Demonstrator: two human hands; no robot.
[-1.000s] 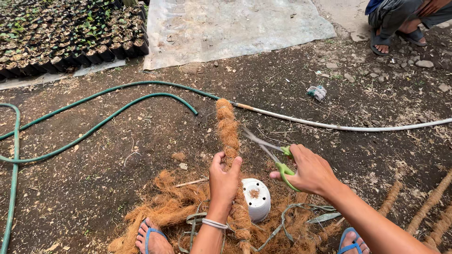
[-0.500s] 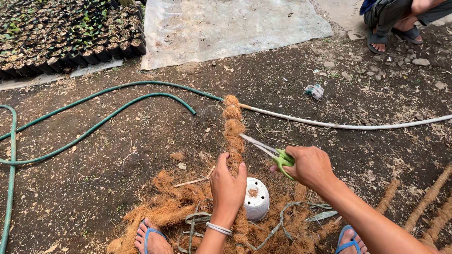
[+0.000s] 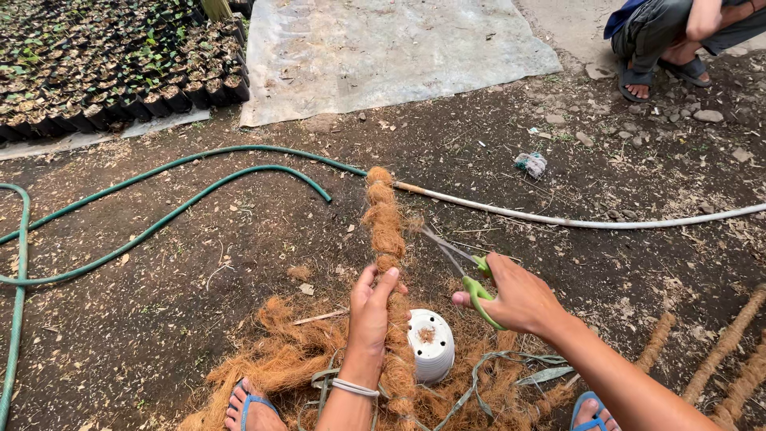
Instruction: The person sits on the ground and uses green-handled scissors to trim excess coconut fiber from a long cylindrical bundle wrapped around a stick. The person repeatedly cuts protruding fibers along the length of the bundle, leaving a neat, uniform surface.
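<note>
My left hand [image 3: 371,315] grips a thick rope of brown coconut fibre [image 3: 384,219] and holds it stretched away from me over the soil. My right hand [image 3: 519,295] holds green-handled scissors [image 3: 467,271]; their blades are spread and point at the rope just above my left hand. A white upturned plastic pot [image 3: 431,343] lies between my hands on a heap of loose brown fibre [image 3: 275,363]. My feet in blue sandals [image 3: 251,407] show at the bottom edge.
A green hose [image 3: 171,203] loops across the ground on the left and joins a white pipe [image 3: 574,222] running right. Trays of seedling pots [image 3: 104,64] and a grey tarp [image 3: 383,48] lie beyond. Another person squats at top right [image 3: 678,40]. More fibre ropes [image 3: 730,351] lie on the right.
My right hand brought the scissors closer to the rope. My left hand slid slightly along the rope, which now stands straighter.
</note>
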